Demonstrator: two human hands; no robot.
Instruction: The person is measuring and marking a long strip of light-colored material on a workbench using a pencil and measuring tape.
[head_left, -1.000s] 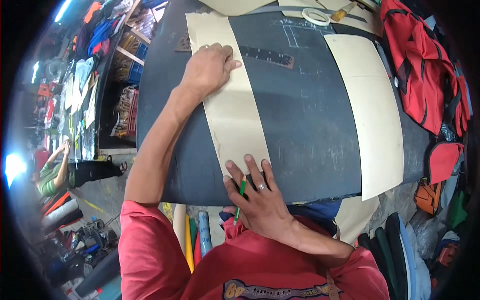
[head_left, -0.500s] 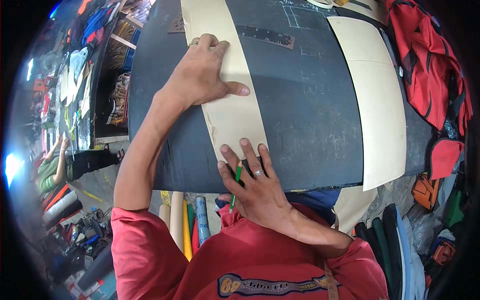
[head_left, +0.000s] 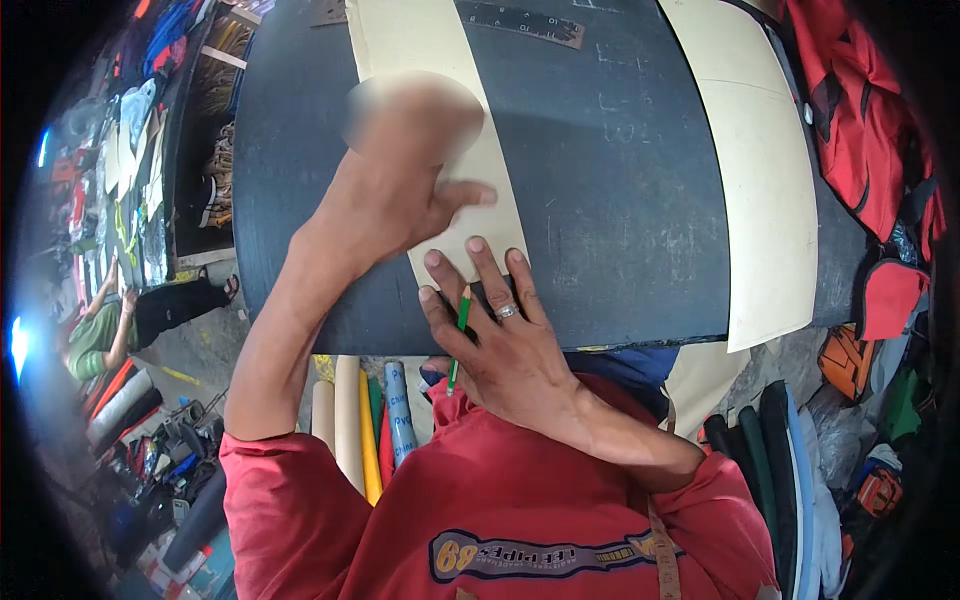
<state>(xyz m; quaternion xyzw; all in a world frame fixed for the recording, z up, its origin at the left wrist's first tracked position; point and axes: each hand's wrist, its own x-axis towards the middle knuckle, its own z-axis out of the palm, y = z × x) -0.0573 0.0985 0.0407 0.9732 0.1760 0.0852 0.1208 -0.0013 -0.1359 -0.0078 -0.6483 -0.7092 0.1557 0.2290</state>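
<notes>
A long cream strip of card or paper (head_left: pixel 425 38) lies on a dark work surface (head_left: pixel 620 210). My left hand (head_left: pixel 395 185) rests over the strip, thumb stretched out sideways across it; a blur hides its other fingers. At the strip's near end, my right hand (head_left: pixel 505 345) lies with its fingers spread, the fingertips on the strip. It holds a green pencil (head_left: pixel 463 310) tucked along the index finger, point away from me. A ring is on one right finger.
A dark metal ruler (head_left: pixel 520 22) lies beyond the strip. To the right are a wider cream sheet (head_left: pixel 765 170) and a red fabric bag (head_left: pixel 860 110). Rolls of material (head_left: pixel 347 420) stand below the near edge. Another person (head_left: pixel 110 325) is at the far left.
The view has shifted, so the surface sits a little higher in it. My left hand remains over the strip, its fingers now blurred. The pencil stays in my right hand.
</notes>
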